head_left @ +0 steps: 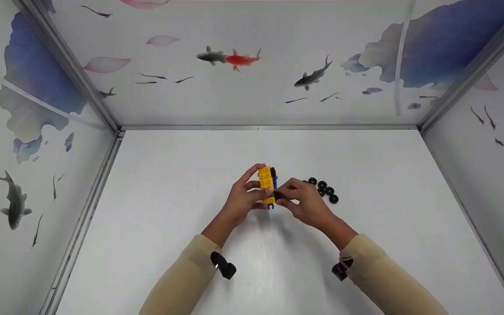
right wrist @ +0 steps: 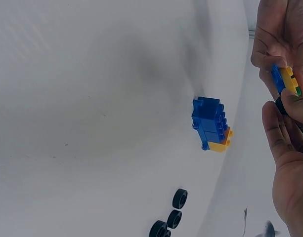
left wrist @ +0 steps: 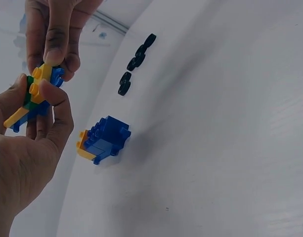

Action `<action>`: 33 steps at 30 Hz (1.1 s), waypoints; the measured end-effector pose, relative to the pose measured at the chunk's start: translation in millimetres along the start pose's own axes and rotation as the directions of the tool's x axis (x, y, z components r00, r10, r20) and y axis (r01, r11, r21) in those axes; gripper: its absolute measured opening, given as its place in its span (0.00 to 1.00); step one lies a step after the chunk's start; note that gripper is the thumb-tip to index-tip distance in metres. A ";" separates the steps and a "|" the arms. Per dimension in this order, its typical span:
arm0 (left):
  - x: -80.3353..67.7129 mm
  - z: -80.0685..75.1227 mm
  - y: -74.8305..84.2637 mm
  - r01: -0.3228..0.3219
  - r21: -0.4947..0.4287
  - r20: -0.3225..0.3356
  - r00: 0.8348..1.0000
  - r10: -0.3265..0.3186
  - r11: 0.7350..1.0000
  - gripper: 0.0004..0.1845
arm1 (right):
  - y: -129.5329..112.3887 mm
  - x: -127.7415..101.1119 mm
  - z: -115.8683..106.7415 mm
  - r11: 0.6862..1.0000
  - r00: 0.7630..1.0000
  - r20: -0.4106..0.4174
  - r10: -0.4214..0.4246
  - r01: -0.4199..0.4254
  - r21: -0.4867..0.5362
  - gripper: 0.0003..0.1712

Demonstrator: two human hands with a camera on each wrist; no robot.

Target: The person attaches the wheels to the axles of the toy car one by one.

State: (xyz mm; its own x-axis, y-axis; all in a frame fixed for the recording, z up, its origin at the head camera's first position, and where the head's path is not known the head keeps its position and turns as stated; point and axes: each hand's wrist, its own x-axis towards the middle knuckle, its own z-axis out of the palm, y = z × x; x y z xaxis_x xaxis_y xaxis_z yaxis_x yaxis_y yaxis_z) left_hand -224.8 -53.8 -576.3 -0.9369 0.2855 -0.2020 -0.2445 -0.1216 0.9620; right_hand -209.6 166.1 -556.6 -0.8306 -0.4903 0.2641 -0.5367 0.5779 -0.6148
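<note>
My left hand (head_left: 241,199) holds a small toy-brick vehicle (head_left: 266,178) of yellow, blue and green bricks, raised above the table. My right hand (head_left: 304,201) pinches a black wheel (right wrist: 280,105) between thumb and fingers, against the vehicle's right side. Yellow studs face up in the head view. In the left wrist view the fingertips of my right hand (left wrist: 60,34) touch the held vehicle's far end, and the wheel is hidden there. Below the hands a second brick assembly (left wrist: 106,138), blue with a yellow end, stands on the table; it also shows in the right wrist view.
Several loose black wheels (head_left: 329,190) lie on the table just right of my right hand. The white table (head_left: 169,175) is enclosed by a back wall (head_left: 256,100) and side walls printed with fish.
</note>
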 end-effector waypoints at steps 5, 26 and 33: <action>1.5 -1.3 -0.7 0.005 0.009 0.009 1.000 -0.005 1.000 0.39 | 0.4 0.0 -0.2 1.000 1.000 0.006 -0.009 0.009 -0.003 0.17; 2.0 1.9 -0.9 0.052 0.008 -0.052 0.997 -0.051 0.999 0.55 | 8.7 6.5 -4.7 0.985 0.996 -0.013 0.089 -0.086 0.152 0.11; 2.6 3.6 -1.0 0.083 0.028 -0.098 0.992 -0.079 0.996 0.48 | 10.2 19.5 -8.9 0.956 0.969 -0.079 0.235 -0.215 0.197 0.19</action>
State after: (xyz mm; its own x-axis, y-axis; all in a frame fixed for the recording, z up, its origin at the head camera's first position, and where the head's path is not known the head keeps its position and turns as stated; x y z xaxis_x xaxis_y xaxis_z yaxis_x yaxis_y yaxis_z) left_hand -226.1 -49.4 -577.2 -0.9345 0.1997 -0.2948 -0.3138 -0.0705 0.9469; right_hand -232.6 168.2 -551.2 -0.9424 -0.2878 0.1705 -0.3049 0.5298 -0.7914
